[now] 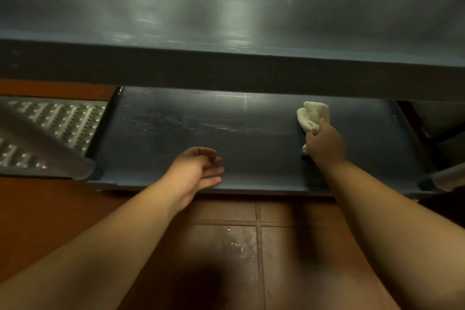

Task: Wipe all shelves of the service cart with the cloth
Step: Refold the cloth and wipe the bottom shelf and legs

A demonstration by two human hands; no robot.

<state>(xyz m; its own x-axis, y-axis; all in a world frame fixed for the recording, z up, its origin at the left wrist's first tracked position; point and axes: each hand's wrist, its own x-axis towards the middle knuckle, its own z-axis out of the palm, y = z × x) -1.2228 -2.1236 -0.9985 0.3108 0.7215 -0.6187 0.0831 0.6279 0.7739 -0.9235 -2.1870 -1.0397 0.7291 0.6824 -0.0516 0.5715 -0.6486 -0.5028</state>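
A crumpled white terry cloth [312,117] sits at the right of centre in the frame, bunched in the right hand [325,142], whose fingers are clamped around its lower part while the upper folds stick out above the knuckles. The cloth presses on or hangs just over the dark, flat lower shelf of the service cart [176,138]; the blur makes it hard to say which. That shelf has a smooth matte surface with pale, streaky smears running across its middle and a raised lip along its near edge. The left hand [198,168] hovers at the shelf's near edge, centre of the frame, palm turned inward, fingers loosely apart and holding nothing. Across the upper half of the frame runs the brushed stainless-steel upper shelf [226,2], glossy with soft reflections. At the left edge lies a perforated metal grate [57,118]. Reddish-brown floor tiles [226,246] with dull scuffs fill the bottom.
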